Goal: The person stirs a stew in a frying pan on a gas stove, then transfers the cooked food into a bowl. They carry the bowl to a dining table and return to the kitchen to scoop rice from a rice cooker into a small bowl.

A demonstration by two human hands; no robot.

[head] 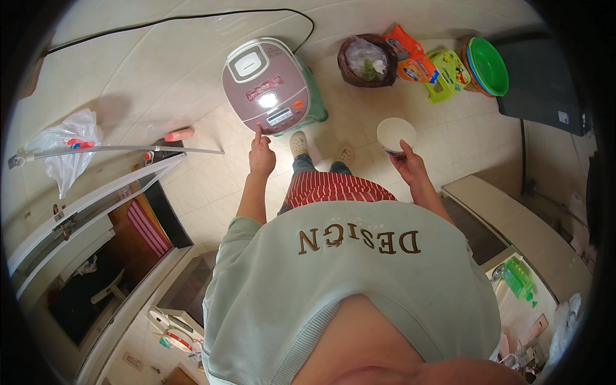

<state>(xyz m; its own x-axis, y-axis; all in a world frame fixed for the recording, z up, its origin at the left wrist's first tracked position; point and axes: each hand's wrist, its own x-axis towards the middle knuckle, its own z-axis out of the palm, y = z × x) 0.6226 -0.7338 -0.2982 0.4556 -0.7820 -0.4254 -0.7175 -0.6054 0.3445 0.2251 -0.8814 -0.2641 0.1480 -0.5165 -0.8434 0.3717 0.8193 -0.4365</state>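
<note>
My left hand (262, 156) reaches to the front of a mauve rice cooker (236, 103). Its index finger touches the control panel beside a small red light, with the other fingers curled and nothing held. A lit display (279, 116) and an orange button (298, 104) sit on that panel. The cooker's lid is down, and it stands on a green base (316, 108), perhaps a stool. In my right hand (410, 166) is a white bowl (395, 132) with a blue pattern low on its outside, gripped at the rim with the thumb inside. No contents show in it.
A black cord (183, 18) runs from the cooker along the wall. Farther right stand a lined bin (344, 62), an orange package (404, 43), a green-yellow stool (438, 89) and stacked basins (491, 67). A white sliding door (96, 202) and hanging plastic bag (65, 166) are on the left.
</note>
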